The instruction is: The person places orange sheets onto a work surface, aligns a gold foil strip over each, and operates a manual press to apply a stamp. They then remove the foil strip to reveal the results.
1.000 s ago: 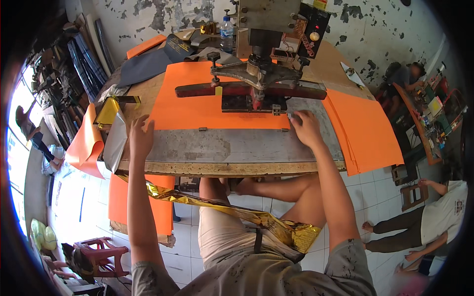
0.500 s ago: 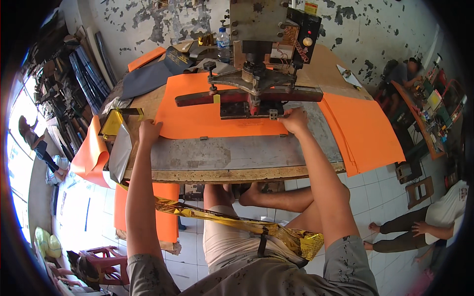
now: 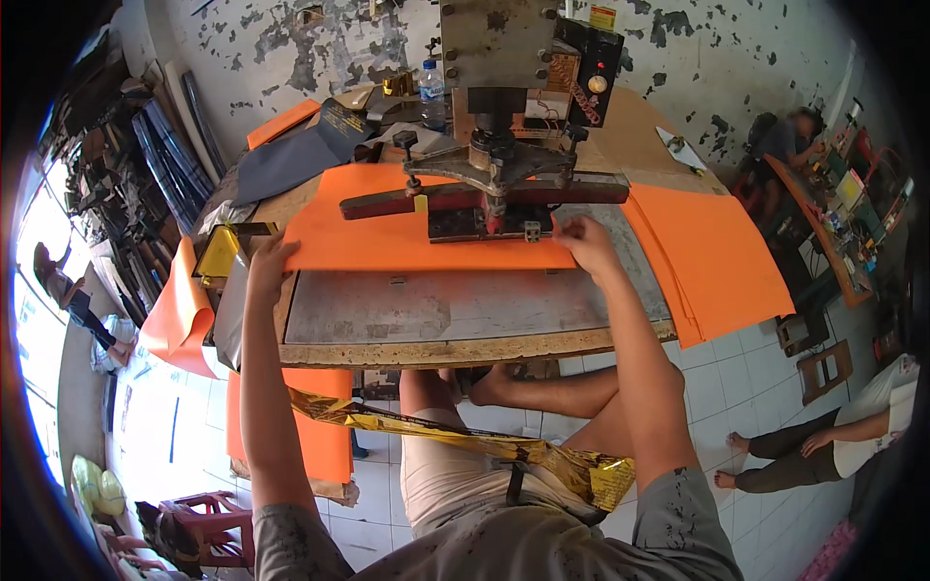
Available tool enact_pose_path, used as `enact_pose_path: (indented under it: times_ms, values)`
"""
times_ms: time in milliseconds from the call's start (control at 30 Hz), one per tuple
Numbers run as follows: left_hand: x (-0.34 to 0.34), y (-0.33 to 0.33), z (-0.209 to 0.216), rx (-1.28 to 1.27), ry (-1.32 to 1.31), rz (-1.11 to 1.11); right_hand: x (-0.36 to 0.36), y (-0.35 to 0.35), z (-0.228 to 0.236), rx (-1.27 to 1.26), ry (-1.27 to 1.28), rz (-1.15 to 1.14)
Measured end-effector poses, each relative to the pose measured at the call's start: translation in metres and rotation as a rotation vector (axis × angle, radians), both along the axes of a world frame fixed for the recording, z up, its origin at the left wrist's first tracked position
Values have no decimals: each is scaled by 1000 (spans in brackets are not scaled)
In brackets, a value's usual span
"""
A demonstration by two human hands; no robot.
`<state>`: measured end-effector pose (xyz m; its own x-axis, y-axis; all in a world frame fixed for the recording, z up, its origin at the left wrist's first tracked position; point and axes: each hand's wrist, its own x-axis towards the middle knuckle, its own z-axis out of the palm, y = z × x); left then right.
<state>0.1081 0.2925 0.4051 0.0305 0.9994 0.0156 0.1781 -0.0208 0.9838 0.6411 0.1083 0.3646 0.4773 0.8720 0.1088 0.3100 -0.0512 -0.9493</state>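
An orange sheet (image 3: 368, 228) lies under the head of a press (image 3: 494, 174), its near edge raised above a grey metal plate (image 3: 387, 310). My left hand (image 3: 269, 266) is closed on the sheet's left near corner, fingers on top. At the right near corner, my right hand (image 3: 589, 248) has its fingers curled in and pinched at the sheet's edge; the exact contact is partly hidden. A dark block under the press head covers part of the sheet. Yellow-gold foil (image 3: 455, 441) stretches across my lap.
To the right, a stack of orange sheets (image 3: 712, 261) overhangs the table edge. Dark folded sheets (image 3: 291, 160) and a water bottle (image 3: 432, 92) stand toward the back. A rolled orange sheet (image 3: 179, 315) hangs at the left. Another person (image 3: 852, 436) sits at the far right.
The orange sheet's near edge has risen off the plate and the sheet has shifted slightly left. My left hand moved left and a little nearer; my right hand's fingers curled more.
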Motion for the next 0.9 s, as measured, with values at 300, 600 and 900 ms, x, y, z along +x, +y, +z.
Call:
enact_pose_path:
  times_ms: [300,600,900]
  values:
    - [-80,-206,-27,-82,-193,-202,-65,-196,16,-209,69,235]
    - [-100,-239,-73,-152,-219,-113,-72,-226,-10,1,65,349]
    - [-112,-235,-77,-84,-174,-173,-74,-225,-9,37,190,431]
